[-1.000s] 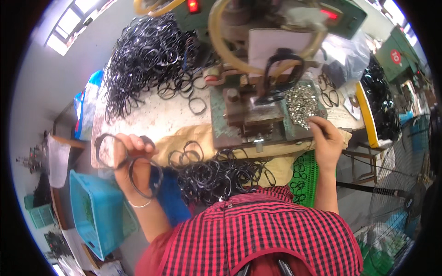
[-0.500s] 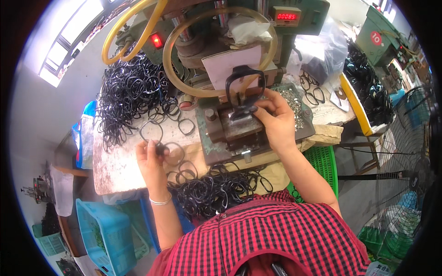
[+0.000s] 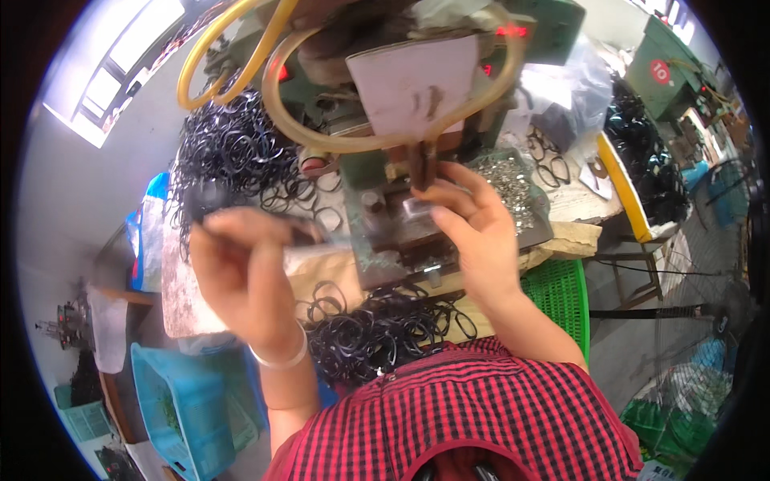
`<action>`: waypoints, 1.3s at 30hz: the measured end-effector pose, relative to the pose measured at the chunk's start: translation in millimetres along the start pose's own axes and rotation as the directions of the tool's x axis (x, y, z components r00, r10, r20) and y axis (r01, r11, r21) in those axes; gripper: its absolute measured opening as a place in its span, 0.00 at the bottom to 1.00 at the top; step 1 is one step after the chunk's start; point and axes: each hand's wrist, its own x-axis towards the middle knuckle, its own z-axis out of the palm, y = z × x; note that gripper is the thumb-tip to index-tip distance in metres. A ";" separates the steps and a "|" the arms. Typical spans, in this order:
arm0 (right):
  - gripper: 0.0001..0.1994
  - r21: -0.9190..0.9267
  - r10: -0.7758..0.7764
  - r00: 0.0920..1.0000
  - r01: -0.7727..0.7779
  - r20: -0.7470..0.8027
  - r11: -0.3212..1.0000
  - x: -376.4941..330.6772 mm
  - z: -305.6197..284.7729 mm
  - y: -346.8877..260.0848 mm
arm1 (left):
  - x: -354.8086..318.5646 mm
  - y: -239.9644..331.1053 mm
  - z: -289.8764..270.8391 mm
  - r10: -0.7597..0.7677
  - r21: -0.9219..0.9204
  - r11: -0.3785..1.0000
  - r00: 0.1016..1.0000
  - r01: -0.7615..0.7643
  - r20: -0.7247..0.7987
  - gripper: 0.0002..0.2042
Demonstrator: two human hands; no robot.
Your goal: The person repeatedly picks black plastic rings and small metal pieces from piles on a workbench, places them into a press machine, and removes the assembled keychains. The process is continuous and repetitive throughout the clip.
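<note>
"So, what have the hands got?"

"Hard to say. The left hand (image 3: 249, 268) is blurred, fingers bent, with a dark smear (image 3: 306, 232) at its fingertips; I can't tell whether that is gripped. The right hand (image 3: 481, 240) has thumb and fingers curled at the machine's metal block (image 3: 405, 232); whether they pinch anything, I can't tell either."

"And the black loops?"

"One pile of black loops (image 3: 373, 329) lies between the hands, nearer the body. A bigger heap (image 3: 241, 152) sits beyond the left hand. Small shiny metal bits (image 3: 509, 188) lie just beyond the right."

"How would a loop handle?"

"Light, I'd judge, thin and springy, perhaps slick, hardly fragile. They look prone to tangling, so pinch one band at its rim between thumb and forefinger, and lift it clear of its neighbours."
</note>
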 end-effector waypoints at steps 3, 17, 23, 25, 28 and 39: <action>0.19 -0.438 -0.200 0.974 0.226 0.107 0.870 -22.8 -9.8 -28.2 | -24.0 37.5 13.0 0.014 -0.193 0.981 0.986 0.018 0.166 0.10; 0.07 -0.158 0.574 0.517 -0.640 0.635 0.752 -46.1 46.9 -43.5 | -50.8 117.4 -44.4 -0.019 0.355 0.900 0.791 -0.252 0.612 0.14; 0.05 -0.189 0.574 0.556 -0.599 0.601 0.778 -53.1 70.6 -34.5 | -65.9 131.0 -48.4 -0.055 0.499 0.804 0.796 -0.323 0.603 0.18; 0.05 -0.201 0.577 0.559 -0.592 0.595 0.781 -54.3 75.3 -32.9 | -69.8 131.4 -48.1 -0.030 0.521 0.771 0.797 -0.366 0.604 0.19; 0.04 -0.211 0.574 0.565 -0.579 0.593 0.788 -54.6 84.0 -31.5 | -71.6 132.3 -48.3 -0.008 0.542 0.739 0.799 -0.400 0.601 0.20; 0.02 -0.142 0.537 0.590 -0.583 0.602 0.800 -57.2 95.5 -21.6 | -84.7 126.8 -43.1 0.062 0.602 0.696 0.868 -0.392 0.493 0.14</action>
